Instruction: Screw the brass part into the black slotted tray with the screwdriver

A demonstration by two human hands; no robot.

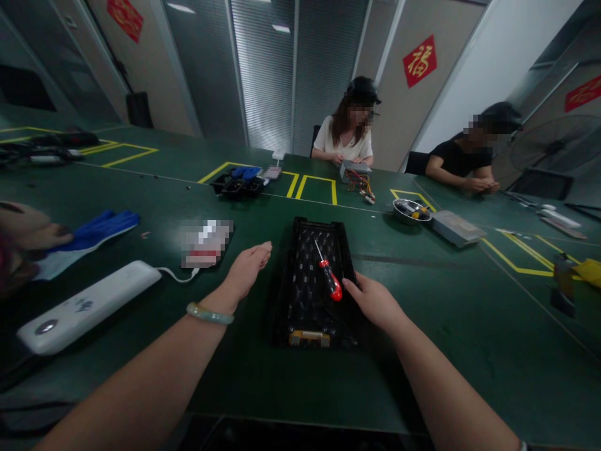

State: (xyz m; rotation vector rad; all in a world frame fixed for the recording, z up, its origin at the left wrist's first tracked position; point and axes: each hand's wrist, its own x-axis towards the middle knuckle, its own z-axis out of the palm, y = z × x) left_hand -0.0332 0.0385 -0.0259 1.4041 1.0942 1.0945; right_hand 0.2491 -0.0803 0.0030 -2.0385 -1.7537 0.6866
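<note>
A black rectangular device [312,285] lies lengthwise on the green table in front of me. A red-handled screwdriver [330,275] rests on top of it, tip pointing away. My right hand [373,300] is at the device's right edge, fingers curled, thumb tip close to the screwdriver's handle. My left hand [248,269] hovers left of the device with its fingers loosely together and nothing visible in it; a pale green bangle [210,313] sits on that wrist.
A white power bank [87,305] with a cable lies at left, blue gloves [96,228] behind it. Farther off are a black tray [237,185], a metal bowl [412,212] and a grey box [457,227]. Two people sit across the table; another person's hand [28,228] shows at left.
</note>
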